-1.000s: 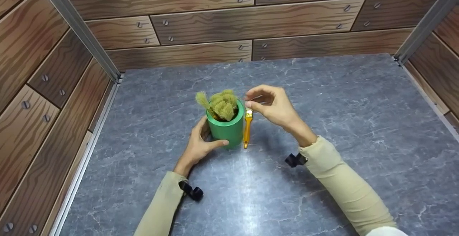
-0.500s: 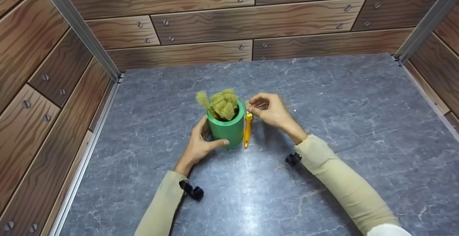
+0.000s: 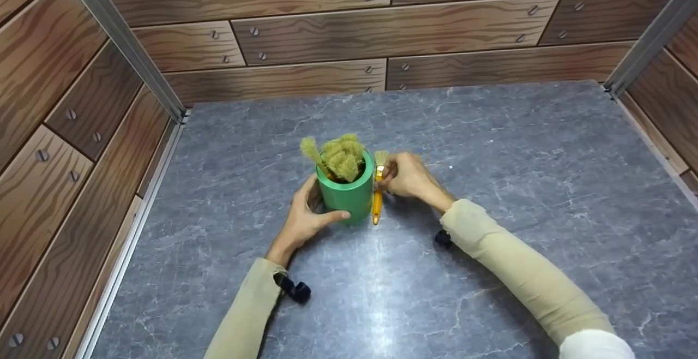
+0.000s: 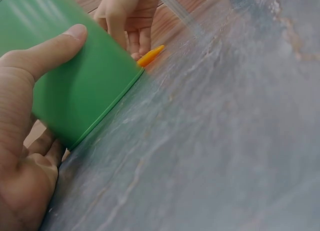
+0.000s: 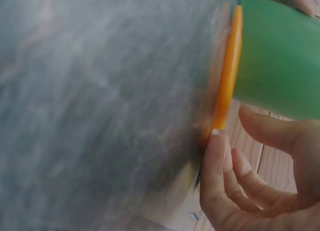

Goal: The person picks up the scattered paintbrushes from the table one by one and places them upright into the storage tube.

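Note:
A green cylindrical pot [image 3: 344,201] stands upright on the grey marbled table. My left hand [image 3: 305,214] grips its left side, thumb across the front. Several tufts of yellowish bristles [image 3: 342,160] stick up from the pot, one leaning left. Just right of the pot lies a paintbrush [image 3: 377,206] with an orange handle, its pale bristles towards the back. My right hand [image 3: 406,174] is at the upper part of the brush. In the right wrist view, a fingertip touches the edge of the orange handle [image 5: 230,66], while the thumb stands apart from it.
Wood-patterned panels [image 3: 305,37] close off the back and sides of the table [image 3: 518,184]. Metal posts [image 3: 125,42] rise at the back corners. A small white speck [image 3: 450,167] lies right of my right hand.
My right hand has come down and nearer the front, from above the brush's bristles to beside its handle. My left hand and the pot have stayed in place.

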`<state>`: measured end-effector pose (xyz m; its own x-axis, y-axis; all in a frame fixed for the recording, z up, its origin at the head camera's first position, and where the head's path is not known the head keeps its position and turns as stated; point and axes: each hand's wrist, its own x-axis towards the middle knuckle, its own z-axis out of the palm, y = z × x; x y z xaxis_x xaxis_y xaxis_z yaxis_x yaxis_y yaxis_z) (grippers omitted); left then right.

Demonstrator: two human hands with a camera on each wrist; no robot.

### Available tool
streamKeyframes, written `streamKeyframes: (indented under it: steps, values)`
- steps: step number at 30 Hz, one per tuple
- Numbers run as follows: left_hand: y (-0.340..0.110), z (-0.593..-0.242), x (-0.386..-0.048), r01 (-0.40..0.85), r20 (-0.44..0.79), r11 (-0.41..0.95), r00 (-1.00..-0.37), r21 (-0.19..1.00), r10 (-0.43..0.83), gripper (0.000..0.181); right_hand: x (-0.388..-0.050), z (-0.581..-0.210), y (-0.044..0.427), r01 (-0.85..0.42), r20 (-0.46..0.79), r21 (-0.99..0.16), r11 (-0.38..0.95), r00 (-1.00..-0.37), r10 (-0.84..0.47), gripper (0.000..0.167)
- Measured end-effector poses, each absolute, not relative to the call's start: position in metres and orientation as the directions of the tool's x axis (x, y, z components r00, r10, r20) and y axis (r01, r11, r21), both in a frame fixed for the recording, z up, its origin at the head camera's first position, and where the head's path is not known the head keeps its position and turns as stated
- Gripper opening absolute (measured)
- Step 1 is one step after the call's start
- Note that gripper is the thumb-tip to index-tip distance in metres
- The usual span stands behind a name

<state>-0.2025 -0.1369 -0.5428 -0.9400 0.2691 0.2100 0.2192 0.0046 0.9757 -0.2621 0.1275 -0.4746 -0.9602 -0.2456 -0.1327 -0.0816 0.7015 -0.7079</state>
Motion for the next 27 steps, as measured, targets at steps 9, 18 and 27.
streamKeyframes:
  steps: [9, 18, 27]
  values:
    - [-0.1363, -0.5427, -0.2023, 0.212, 0.203, 0.006, -0.945, 0.977, 0.257, 0.106, -0.264, -0.4758, 0.1218, -0.029, -0.185, -0.65, 0.759, -0.963, -0.196, 0.029]
    - [-0.1374, -0.5418, -0.2023, 0.213, 0.206, -0.001, -0.944, 0.977, 0.257, 0.107, -0.2678, -0.4739, 0.1257, -0.025, -0.182, -0.692, 0.721, -0.961, -0.208, 0.028]
    - [-0.1377, -0.5408, -0.2016, 0.207, 0.19, 0.039, -0.945, 0.978, 0.266, 0.106, -0.2714, -0.4699, 0.1259, 0.02, -0.237, -0.649, 0.76, -0.955, -0.177, 0.031]
